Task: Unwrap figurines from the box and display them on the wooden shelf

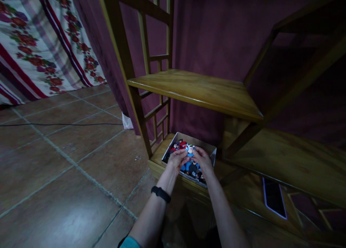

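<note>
Between my two hands is a small blue and white toy figure (190,150), held just above an open cardboard box (211,147). My left hand (177,159) pinches it from the left, a black band (160,194) around the wrist. From the other side my right hand (203,159) closes its fingers on the same figure. Below and around the hands, the box holds several more small figures (192,167) in blue, red and black. Fine details of the held figure are too small to make out.
The box rests on the bottom board of a wooden shelf unit (162,150). A wooden shelf (194,89) juts out above it. To the right lies a phone (274,197) with a light purple edge. A black cable (67,124) crosses the tiled floor (54,183).
</note>
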`<move>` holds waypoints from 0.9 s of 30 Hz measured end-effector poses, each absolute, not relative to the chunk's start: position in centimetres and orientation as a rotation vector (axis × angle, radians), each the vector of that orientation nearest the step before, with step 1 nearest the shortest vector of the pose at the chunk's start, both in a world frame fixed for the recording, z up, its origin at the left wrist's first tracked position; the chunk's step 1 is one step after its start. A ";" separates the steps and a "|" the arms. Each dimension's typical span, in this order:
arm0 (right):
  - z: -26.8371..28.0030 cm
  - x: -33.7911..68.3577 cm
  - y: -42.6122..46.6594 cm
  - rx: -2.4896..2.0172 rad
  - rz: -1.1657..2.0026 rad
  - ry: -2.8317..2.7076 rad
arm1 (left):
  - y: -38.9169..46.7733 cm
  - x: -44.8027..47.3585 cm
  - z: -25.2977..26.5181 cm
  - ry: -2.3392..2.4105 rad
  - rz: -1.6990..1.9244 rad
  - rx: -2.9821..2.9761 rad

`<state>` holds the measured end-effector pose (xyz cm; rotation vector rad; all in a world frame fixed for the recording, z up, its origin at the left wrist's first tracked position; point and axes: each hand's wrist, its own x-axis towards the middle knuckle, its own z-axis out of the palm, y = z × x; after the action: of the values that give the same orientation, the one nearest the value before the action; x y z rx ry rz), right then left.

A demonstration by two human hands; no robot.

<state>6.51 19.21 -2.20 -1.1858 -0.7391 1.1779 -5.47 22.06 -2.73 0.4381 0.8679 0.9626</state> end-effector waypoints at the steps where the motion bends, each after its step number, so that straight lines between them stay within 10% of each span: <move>1: -2.2 6.5 19.2 -1.195 1.168 -0.747 | 22.0 -5.5 -2.7 0.871 0.965 0.437; 27: -1.7 6.3 18.9 -0.987 1.220 -0.689 | 21.6 -5.1 -2.1 0.740 1.043 0.341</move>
<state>6.35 18.93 -1.66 -0.9866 -0.6885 1.2196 -5.07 21.60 -2.09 0.3408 0.7397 1.0433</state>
